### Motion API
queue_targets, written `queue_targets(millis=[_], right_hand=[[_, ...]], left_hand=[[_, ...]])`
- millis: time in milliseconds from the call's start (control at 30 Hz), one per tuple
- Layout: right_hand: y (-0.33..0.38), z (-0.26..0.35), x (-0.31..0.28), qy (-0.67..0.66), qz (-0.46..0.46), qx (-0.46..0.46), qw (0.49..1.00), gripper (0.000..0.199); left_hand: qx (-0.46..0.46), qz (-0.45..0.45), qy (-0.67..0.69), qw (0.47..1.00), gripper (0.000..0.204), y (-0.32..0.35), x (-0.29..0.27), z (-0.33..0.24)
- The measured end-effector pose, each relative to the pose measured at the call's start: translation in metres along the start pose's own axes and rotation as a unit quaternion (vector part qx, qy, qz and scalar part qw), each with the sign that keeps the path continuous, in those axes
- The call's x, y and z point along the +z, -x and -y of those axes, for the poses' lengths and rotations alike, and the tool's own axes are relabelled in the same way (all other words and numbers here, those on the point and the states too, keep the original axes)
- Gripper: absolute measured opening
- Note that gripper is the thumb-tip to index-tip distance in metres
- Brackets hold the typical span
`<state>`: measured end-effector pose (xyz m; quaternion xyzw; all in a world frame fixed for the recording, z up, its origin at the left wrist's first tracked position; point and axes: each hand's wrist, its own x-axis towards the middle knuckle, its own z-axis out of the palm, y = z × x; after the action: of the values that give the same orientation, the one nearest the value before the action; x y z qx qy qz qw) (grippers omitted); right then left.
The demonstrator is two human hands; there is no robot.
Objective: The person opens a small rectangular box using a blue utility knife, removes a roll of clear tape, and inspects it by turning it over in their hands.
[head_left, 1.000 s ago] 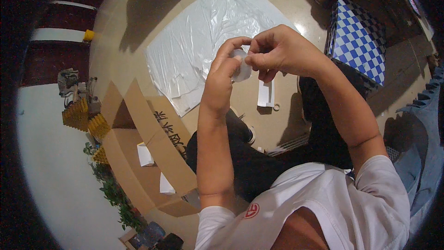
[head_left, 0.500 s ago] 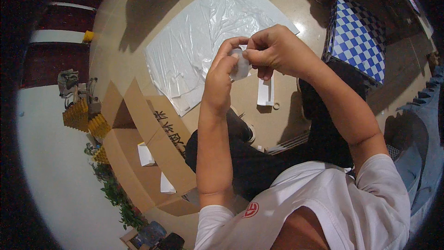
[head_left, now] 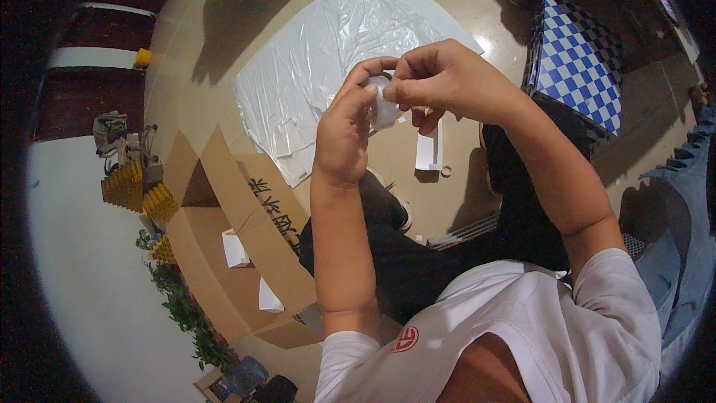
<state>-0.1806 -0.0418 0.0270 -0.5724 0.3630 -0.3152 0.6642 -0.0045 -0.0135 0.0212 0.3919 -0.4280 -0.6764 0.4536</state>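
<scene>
1. A small white crumpled piece (head_left: 385, 108) sits up in the air between both hands, above the tan floor (head_left: 224, 45); what it is made of cannot be told.
2. The left hand (head_left: 344, 128) is curled, its thumb and fingertips pressed against the left side of the white piece.
3. The right hand (head_left: 440, 80) is closed to a pinch, thumb and forefinger gripping the piece's top edge, the other fingers folded under.
4. Below the hands on the floor lies a clear plastic sheet (head_left: 328, 52), and just beside it a small white card (head_left: 429, 151) with a small ring (head_left: 446, 171) next to it.
5. To the left stands an open cardboard box (head_left: 224, 254) holding 2 white packets (head_left: 236, 249).
6. To the right is a blue-and-white checkered cushion (head_left: 578, 60).
</scene>
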Motion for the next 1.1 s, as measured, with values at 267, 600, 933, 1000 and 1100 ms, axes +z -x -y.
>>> queue_targets(millis=[267, 600, 933, 1000, 1100], right_hand=[[0.0020, 0.0003, -0.0053, 0.042, 0.011, 0.040, 0.998, 0.024], [0.0006, -0.0014, 0.0008, 0.037, -0.034, 0.023, 0.998, 0.024], [0.0013, -0.0011, -0.0045, 0.058, 0.022, 0.039, 0.997, 0.027], [0.0011, -0.0009, -0.0059, 0.060, 0.036, 0.049, 0.996, 0.028], [0.0027, 0.0024, -0.0059, 0.026, 0.027, 0.057, 0.998, 0.029]], left_hand=[[0.008, 0.022, -0.131, 0.991, 0.046, 0.0008, -0.0011, 0.0029], [0.014, 0.022, -0.113, 0.993, 0.045, 0.0016, 0.0012, 0.0005], [0.037, 0.005, -0.164, 0.986, 0.039, 0.0010, -0.0017, 0.0059], [0.043, 0.017, -0.165, 0.985, 0.038, 0.0012, -0.0033, 0.0065], [0.036, 0.031, -0.139, 0.989, 0.039, 0.0001, -0.0033, 0.0058]])
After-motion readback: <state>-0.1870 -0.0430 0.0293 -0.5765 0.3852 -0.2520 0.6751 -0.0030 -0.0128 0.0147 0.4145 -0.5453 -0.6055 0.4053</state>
